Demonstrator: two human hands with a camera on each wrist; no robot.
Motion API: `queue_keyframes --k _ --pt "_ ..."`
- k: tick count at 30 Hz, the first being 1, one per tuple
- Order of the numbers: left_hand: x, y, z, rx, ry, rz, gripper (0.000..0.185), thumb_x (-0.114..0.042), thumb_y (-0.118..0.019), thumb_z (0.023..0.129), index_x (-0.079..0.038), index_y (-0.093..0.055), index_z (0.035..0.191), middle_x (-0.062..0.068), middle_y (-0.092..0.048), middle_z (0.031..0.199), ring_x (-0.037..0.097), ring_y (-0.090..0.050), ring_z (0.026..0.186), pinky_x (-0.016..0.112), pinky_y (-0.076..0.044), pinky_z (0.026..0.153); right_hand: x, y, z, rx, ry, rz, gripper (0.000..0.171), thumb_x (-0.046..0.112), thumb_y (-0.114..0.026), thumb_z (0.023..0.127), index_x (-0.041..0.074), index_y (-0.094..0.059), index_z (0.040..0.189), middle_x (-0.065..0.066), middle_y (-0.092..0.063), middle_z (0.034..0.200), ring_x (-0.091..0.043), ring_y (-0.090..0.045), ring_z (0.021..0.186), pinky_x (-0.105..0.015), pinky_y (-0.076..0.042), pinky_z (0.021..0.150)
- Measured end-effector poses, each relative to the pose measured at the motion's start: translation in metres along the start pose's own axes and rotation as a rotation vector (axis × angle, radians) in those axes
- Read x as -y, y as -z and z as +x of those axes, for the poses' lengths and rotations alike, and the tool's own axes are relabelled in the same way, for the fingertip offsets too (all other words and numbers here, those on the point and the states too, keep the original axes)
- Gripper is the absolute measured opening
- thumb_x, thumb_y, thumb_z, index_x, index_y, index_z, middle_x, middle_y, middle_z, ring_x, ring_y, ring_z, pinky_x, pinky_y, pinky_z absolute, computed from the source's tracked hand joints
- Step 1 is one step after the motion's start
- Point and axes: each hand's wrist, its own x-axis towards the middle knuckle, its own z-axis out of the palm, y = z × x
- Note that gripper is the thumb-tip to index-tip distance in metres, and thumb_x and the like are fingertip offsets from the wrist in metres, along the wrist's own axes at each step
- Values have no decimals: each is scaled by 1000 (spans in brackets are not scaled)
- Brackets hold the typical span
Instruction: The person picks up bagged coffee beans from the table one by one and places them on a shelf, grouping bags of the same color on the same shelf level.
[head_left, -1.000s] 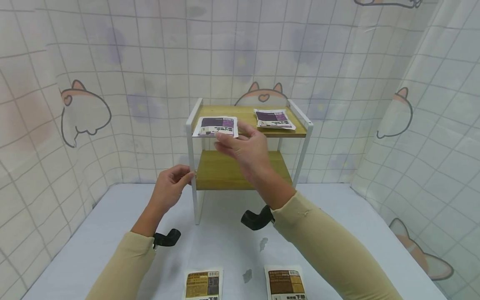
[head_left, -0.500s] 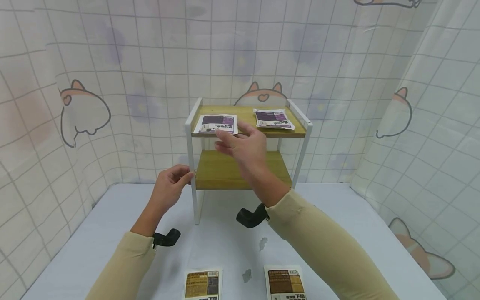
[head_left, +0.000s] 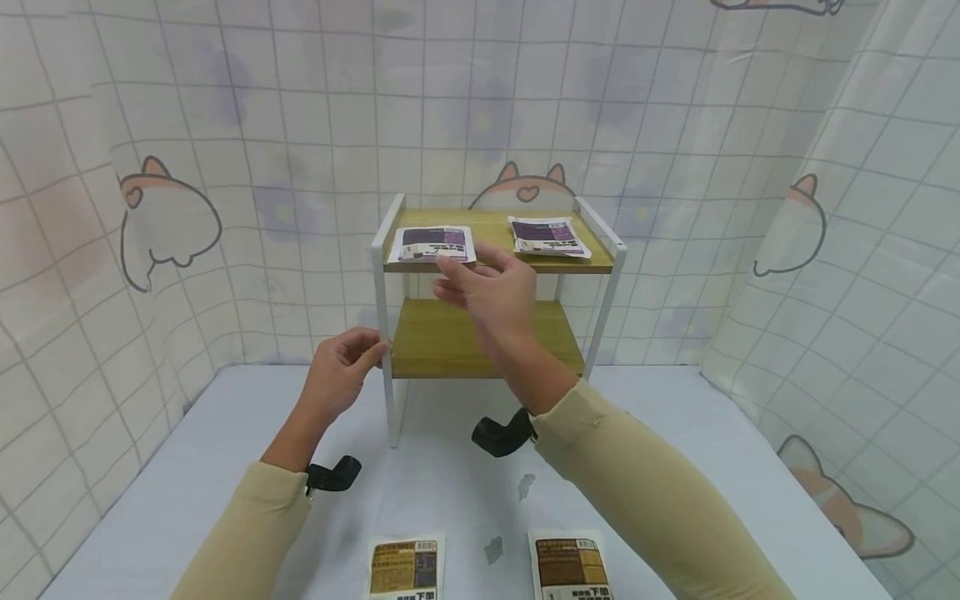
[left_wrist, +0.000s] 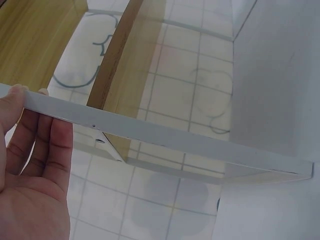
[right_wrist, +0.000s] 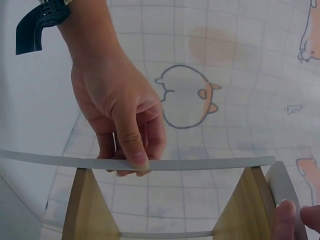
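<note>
A small two-tier shelf with wooden boards [head_left: 487, 333] and a white metal frame stands on the table. My left hand [head_left: 345, 371] grips its front left leg [left_wrist: 165, 131], thumb on one side and fingers on the other. At the left of the top board [head_left: 491, 223], my right hand [head_left: 498, 292] pinches the near right corner of a flat white-and-purple packet [head_left: 431, 242]. The packet lies close over the board. A similar pile of packets [head_left: 547, 237] rests on the right of that board. Only fingertips [right_wrist: 285, 217] of the right hand show in the right wrist view.
Two brown-and-white packets, a left one [head_left: 405, 568] and a right one [head_left: 572, 567], lie on the white table [head_left: 652, 467] near its front. White side rails [head_left: 600, 225] edge the top board. A tile-patterned curtain [head_left: 300, 125] surrounds the table.
My right hand has pushed the purple packet slightly back and to the right, so its near edge now sits farther onto the top board. The left hand keeps its place on the leg.
</note>
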Motion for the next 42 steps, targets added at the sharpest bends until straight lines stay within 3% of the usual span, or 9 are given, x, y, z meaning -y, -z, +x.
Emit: queue_keyframes --k 6,16,23,29,36,42 --pt "0 0 0 0 1 -3 30 -34 -65 102 -8 -72 115 11 -73 100 17 -65 90 25 -53 75 -1 1 -1 0 26 6 63 9 -82 86 5 -56 144 -18 -75 107 -21 -79 78 -34 -62 75" --pt "-1 0 0 -3 -4 0 27 -32 -65 102 -9 -72 114 10 -74 100 15 -66 88 27 -54 74 -4 1 -1 12 42 -47 42 14 -82 87 4 -69 126 -20 -75 105 -22 -79 82 -33 -62 76" --pt "-2 0 0 2 1 -2 29 -33 -65 102 -8 -72 115 11 -73 101 17 -66 89 24 -54 75 -7 -1 1 -15 81 -62 40 12 -82 86 2 -71 123 -17 -74 98 -23 -79 80 -33 -62 74" --pt "-2 1 -1 2 8 -3 29 -35 -65 102 -10 -72 115 11 -73 101 27 -66 93 26 -51 68 -3 -3 2 -21 65 -73 47 12 -82 87 2 -66 130 -18 -76 101 -25 -79 82 -33 -62 74" --pt "0 0 0 -4 4 11 30 -36 -64 102 -10 -72 115 10 -73 100 25 -66 91 27 -50 64 -2 -3 3 -14 58 -72 54 9 -80 89 0 -59 138 -20 -77 103 -20 -78 78 -33 -63 76" --pt "-1 0 0 -1 18 10 31 -36 -64 102 -10 -71 117 10 -73 102 24 -65 92 27 -51 66 -4 -4 3 -34 76 -92 41 8 -80 88 -1 -66 126 -19 -77 101 -21 -79 79 -36 -63 77"
